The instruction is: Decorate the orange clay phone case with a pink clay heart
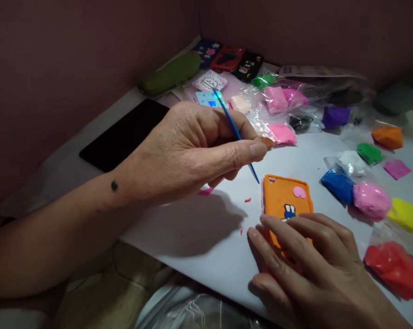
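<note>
My left hand (206,151) is closed, pinching a thin blue modelling tool (232,119) between thumb and fingers. The tool's lower tip hovers just off the upper left corner of an orange clay-covered phone case (273,194). A pink heart (299,192) and a small blue-and-white figure (289,212) decorate the case. Over its lower part lies my right hand (316,260), fingers apart and resting on the case, hiding much of that end. Tiny red clay scraps (248,200) lie left of the case on the white sheet (206,237).
Bagged clay lumps line the right side, among them red (394,269), pink (372,201) and blue (338,185). More clay packets (281,134) lie behind. A black tablet-like slab (124,135), a green pouch (172,73) and decorated cases (227,58) sit toward the walls.
</note>
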`<state>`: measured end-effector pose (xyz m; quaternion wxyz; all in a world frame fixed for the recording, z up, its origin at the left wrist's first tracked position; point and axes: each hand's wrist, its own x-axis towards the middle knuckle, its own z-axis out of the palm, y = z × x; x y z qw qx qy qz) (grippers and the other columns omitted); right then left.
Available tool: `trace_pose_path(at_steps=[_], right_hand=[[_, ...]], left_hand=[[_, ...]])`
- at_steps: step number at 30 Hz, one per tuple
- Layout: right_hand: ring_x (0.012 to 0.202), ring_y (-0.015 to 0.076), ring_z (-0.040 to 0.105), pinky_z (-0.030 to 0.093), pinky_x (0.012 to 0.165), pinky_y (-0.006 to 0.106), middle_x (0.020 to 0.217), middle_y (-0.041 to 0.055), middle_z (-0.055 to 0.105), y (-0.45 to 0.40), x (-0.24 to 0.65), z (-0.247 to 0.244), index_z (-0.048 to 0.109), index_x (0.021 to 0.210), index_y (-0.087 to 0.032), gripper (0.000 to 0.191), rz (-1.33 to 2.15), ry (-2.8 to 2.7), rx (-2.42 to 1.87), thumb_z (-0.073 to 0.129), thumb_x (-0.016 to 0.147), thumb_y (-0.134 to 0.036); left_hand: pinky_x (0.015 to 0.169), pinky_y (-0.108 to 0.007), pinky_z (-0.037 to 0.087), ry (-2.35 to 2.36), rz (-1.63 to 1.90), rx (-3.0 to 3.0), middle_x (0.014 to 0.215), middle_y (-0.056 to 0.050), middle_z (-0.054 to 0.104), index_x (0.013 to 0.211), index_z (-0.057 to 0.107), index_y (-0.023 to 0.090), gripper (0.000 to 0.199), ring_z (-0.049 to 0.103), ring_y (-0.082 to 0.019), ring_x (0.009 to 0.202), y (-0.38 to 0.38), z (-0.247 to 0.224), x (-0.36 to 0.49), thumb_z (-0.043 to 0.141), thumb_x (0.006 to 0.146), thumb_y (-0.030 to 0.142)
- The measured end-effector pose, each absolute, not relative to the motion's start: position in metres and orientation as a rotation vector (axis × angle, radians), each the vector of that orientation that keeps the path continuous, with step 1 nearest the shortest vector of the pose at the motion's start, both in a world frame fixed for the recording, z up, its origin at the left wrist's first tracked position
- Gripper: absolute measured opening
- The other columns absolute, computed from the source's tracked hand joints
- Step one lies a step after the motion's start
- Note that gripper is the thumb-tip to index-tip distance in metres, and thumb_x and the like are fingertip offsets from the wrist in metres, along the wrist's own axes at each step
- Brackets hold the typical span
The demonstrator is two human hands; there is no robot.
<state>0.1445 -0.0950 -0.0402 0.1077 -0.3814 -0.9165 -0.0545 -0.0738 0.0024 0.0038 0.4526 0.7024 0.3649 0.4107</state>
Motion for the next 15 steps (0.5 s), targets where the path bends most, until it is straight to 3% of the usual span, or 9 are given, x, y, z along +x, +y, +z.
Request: trace_pose_path(at_steps=[8,15], right_hand=[[0.094,0.0301,0.058,0.046,0.082,0.046,0.109,0.0094,0.07,-0.0932,0.1489,-0.0366,0.069,0.111,-0.029,0.029,-0.176,-2.677,-1.13,0.065,0.084,-0.038],[0.097,0.0306,0.057,0.05,0.077,0.045,0.114,0.0144,0.064,-0.0882,0.1549,-0.0304,0.069,0.109,-0.018,0.027,-0.025,-2.607,-1.125,0.049,0.093,-0.025]], left_hand=[[0.039,-0.022,0.036,0.877,0.998,1.69,0.06,-0.002,0.059,0.062,0.066,0.013,0.022,0.049,-0.009,0.049,0.0023,0.0053,-0.0738,0.066,0.083,0.017],[0.04,-0.02,0.036,0.895,0.988,1.725,0.058,-0.001,0.058,0.064,0.066,0.012,0.023,0.048,-0.008,0.048,0.0012,0.0052,-0.0736,0.063,0.086,0.019]])
